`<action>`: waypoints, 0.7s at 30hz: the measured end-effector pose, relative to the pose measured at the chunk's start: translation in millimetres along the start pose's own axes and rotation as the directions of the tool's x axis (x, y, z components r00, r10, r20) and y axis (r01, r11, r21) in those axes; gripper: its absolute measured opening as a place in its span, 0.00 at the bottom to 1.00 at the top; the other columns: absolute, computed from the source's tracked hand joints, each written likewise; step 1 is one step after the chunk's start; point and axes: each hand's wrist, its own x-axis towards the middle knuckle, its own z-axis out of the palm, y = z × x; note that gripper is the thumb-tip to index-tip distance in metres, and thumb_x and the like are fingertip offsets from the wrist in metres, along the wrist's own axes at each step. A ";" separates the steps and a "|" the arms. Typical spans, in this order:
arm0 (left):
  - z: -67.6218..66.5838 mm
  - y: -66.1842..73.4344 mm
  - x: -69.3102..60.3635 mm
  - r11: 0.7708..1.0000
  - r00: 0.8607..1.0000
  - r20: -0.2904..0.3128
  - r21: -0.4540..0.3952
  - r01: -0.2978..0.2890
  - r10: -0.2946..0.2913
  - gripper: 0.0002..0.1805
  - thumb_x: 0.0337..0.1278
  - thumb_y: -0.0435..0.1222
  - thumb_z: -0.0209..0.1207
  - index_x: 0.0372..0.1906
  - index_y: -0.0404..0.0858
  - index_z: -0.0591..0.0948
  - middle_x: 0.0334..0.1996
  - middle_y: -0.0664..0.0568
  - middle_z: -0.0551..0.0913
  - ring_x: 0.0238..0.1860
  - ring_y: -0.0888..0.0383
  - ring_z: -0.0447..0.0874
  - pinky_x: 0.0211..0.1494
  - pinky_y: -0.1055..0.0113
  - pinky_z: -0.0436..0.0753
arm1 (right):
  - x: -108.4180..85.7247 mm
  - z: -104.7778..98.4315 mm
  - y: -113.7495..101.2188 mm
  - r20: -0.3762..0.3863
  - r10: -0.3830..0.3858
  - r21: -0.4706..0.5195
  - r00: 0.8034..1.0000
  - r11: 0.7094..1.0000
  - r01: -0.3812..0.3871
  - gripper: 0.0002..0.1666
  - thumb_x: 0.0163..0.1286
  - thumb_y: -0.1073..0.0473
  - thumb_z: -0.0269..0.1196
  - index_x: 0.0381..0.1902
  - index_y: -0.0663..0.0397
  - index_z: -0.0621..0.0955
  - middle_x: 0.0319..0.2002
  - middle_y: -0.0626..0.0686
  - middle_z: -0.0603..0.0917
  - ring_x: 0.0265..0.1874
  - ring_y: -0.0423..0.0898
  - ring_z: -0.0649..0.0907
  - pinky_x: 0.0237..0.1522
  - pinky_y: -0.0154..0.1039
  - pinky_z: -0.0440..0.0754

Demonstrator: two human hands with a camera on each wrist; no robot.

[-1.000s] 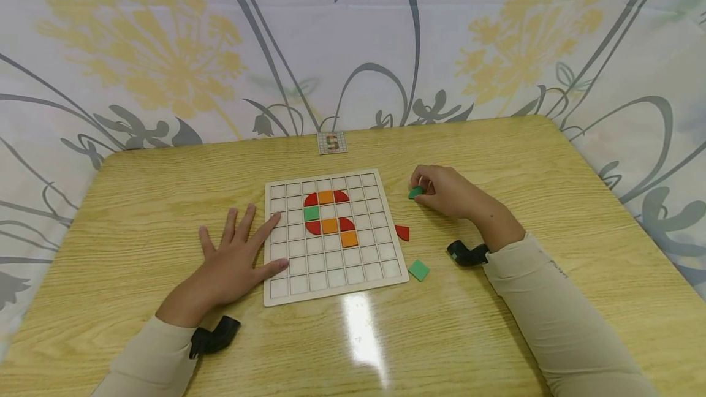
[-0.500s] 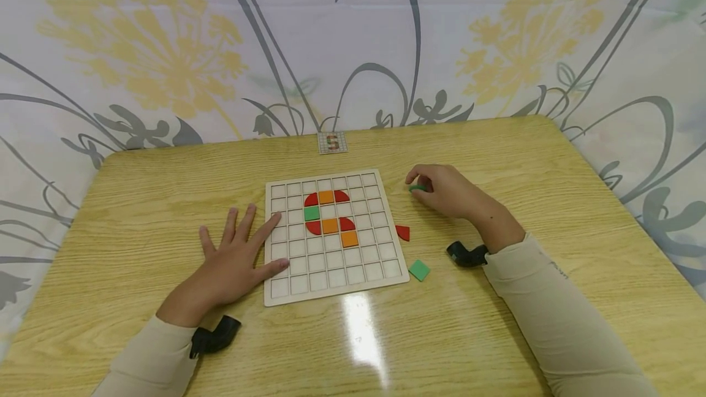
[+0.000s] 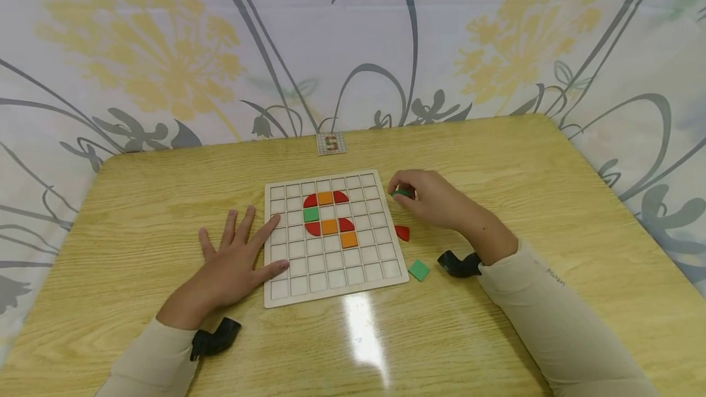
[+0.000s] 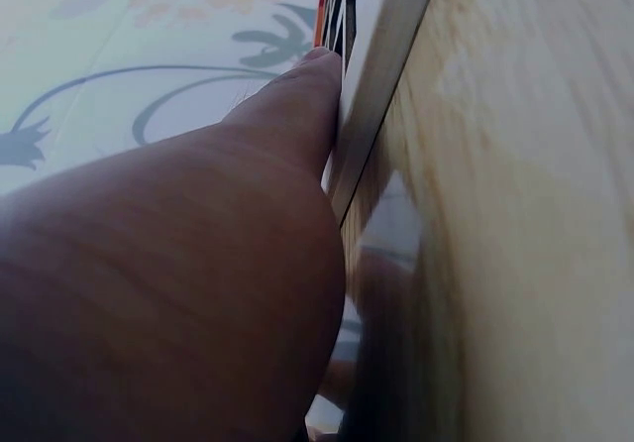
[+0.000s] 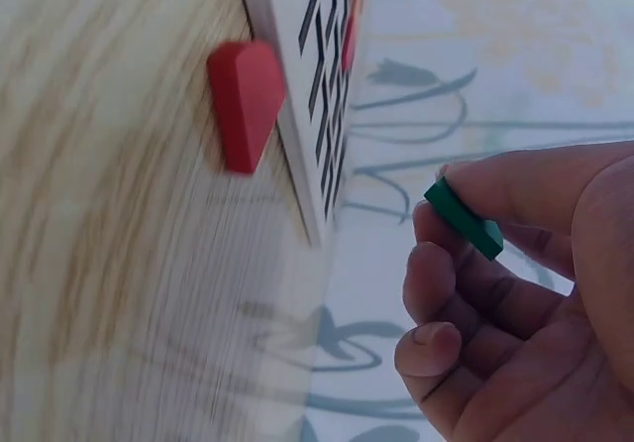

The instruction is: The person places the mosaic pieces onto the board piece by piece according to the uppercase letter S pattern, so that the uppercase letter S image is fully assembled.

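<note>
A square grid board lies on the table, with red, orange and green tiles forming a curved figure in its cells. My left hand rests with spread, straight fingers on the board's left edge, thumb and forefinger over the rim. Just beyond the board's right edge, my right hand pinches a green tile between thumb and fingers, held above the table. The tile's full outline is hard to make out. A red tile touches or nearly touches the board's right side, and a green square tile lies nearer me.
Behind the board, a small card with a printed S-like pattern lies by the table's back edge. A flower-patterned cloth hangs behind the table. Black wrist devices sit by both cuffs.
My right hand has moved left toward the board, carrying the green tile, which has turned in the fingers. The left hand keeps its place on the board.
</note>
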 end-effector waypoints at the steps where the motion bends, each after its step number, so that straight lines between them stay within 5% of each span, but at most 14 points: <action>1: 0.2 0.0 -0.1 1.000 1.000 0.001 0.000 0.000 0.000 0.47 0.65 0.67 0.50 0.81 0.59 0.45 0.81 0.40 0.30 0.79 0.34 0.18 0.63 0.24 0.17 | -0.5 1.2 -2.7 0.005 -0.005 0.004 1.000 1.000 0.005 0.07 0.73 0.65 0.60 0.46 0.59 0.82 0.32 0.51 0.82 0.30 0.45 0.77 0.35 0.40 0.77; 21: -0.2 0.3 0.5 1.000 1.000 0.008 0.020 0.010 -0.010 0.48 0.64 0.68 0.49 0.81 0.60 0.44 0.81 0.40 0.30 0.79 0.34 0.19 0.63 0.23 0.18 | -8.8 26.5 -35.1 0.058 -0.101 0.152 0.993 0.984 0.092 0.03 0.67 0.66 0.67 0.39 0.56 0.84 0.31 0.47 0.83 0.28 0.42 0.75 0.31 0.33 0.74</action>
